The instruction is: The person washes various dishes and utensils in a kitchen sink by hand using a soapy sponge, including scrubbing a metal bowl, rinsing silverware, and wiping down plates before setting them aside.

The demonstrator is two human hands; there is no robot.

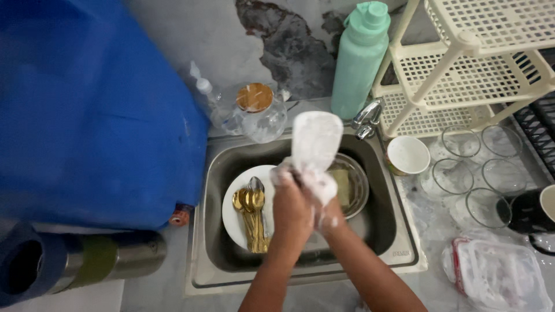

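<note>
Head view: both hands [303,199] grip a soapy white lid [315,141] above the sink [399,231].

From my feed I see a pale grey wall [191,34] behind the steel sink [399,242], with a large dark patch [289,52] where the surface has peeled. A big blue barrel [87,110] fills the left side. To the right, a cream plastic rack [462,69] stands on the wet grey desk [439,219]. The tap [367,118] sits at the sink's back edge. Light is dim and even.
</note>
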